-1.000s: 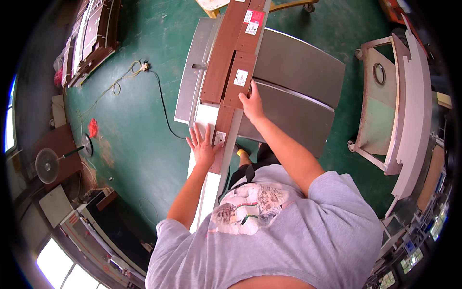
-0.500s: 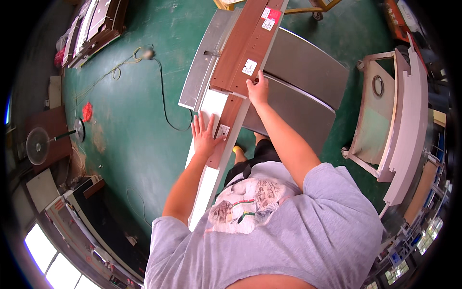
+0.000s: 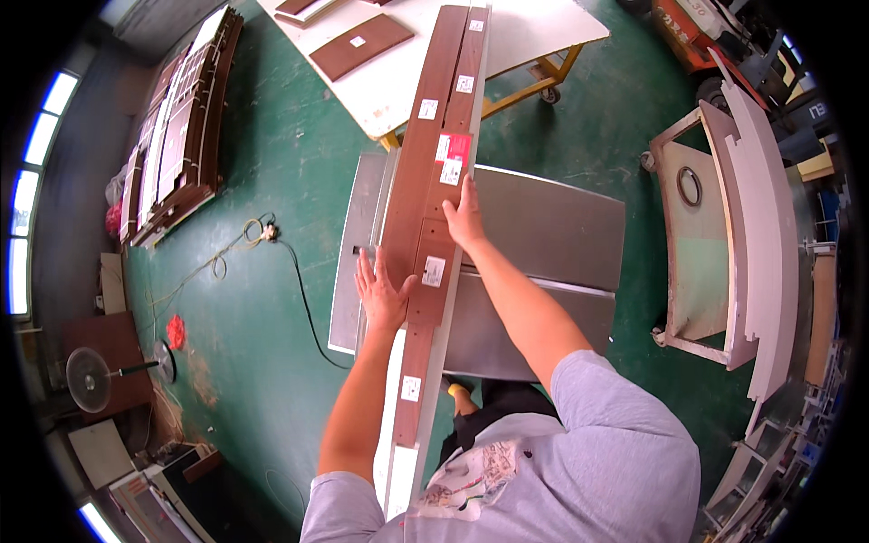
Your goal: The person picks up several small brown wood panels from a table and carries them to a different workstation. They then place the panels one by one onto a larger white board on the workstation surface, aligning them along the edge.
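Note:
A long stack of reddish-brown boards (image 3: 412, 195) with white labels and one red label lies lengthwise ahead of me. Below it a white strip (image 3: 392, 376) shows along the left side and near end. My left hand (image 3: 384, 297) lies with fingers spread on the stack's left edge. On the right edge rests my right hand (image 3: 465, 220), thumb and fingers apart, just below the red label. Neither hand is wrapped around a board. Under the stack is a grey metal worktable (image 3: 548, 222), its surface showing on both sides.
A white-topped table (image 3: 534, 27) on yellow wheeled legs, bearing brown panels, stands beyond. Bundled boards (image 3: 181, 136) lie far left. A black cable (image 3: 308, 299) crosses the green floor, and a fan (image 3: 89, 378) stands left. At right is a wheeled frame (image 3: 661, 226) beside pale planks.
My view has tilted farther ahead, bringing the white-topped table into sight. Both hands have moved farther along the stack, the left from the lower strip up to the upper boards' edge.

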